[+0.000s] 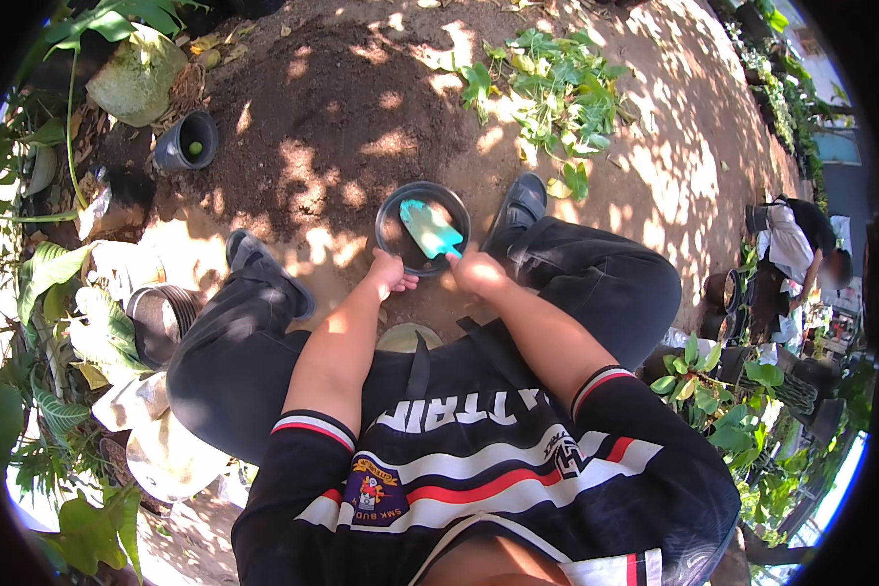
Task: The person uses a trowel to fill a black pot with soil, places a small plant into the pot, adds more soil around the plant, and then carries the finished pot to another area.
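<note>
A round black plant pot [382,223] is held between my feet, in front of me. My left hand [393,273] grips its near left rim, fingers curled round the edge. My right hand [477,275] is closed on the handle of a turquoise hand trowel [430,230]. The trowel's blade lies over the pot's mouth, pointing away from me and a little left. Sunlight washes out part of the blade, so I cannot tell how much soil is on it. Dark loose soil [313,127] spreads on the ground just beyond the pot.
A tipped black pot [173,146] with a small green fruit lies at far left, near a pale rock [139,76]. Stacked pots [161,322] stand left of my knee. Leafy cuttings [557,93] lie at far right. Another person [801,239] bends over at the right.
</note>
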A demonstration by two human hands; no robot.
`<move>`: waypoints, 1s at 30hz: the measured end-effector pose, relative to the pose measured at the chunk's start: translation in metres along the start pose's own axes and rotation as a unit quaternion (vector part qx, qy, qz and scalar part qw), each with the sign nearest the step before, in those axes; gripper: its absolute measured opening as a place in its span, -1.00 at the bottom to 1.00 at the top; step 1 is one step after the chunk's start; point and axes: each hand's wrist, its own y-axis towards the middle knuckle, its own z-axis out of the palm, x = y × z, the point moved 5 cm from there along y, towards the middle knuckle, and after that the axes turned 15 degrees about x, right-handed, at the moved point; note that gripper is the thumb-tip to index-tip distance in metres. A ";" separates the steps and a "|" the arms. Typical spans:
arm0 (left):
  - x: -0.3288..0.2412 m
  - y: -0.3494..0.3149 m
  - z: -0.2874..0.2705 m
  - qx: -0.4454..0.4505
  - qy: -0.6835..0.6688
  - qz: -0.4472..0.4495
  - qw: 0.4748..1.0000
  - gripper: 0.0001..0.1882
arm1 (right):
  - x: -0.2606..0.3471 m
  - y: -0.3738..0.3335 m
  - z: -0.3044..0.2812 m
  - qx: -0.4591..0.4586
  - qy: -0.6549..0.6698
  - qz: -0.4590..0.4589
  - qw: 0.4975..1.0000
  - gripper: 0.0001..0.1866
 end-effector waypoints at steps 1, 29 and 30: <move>-0.001 0.004 -0.004 0.006 0.003 0.010 1.000 -0.36 | 0.003 -0.007 -0.006 -0.007 0.013 0.009 1.000 -0.31; -0.045 -0.003 -0.029 -0.332 0.166 0.188 0.909 -0.59 | -0.004 0.020 -0.134 -0.191 0.004 -0.073 0.979 -0.44; -0.042 0.001 -0.031 -0.341 0.162 0.190 0.906 -0.60 | -0.010 0.029 -0.137 -0.186 0.001 -0.054 0.981 -0.43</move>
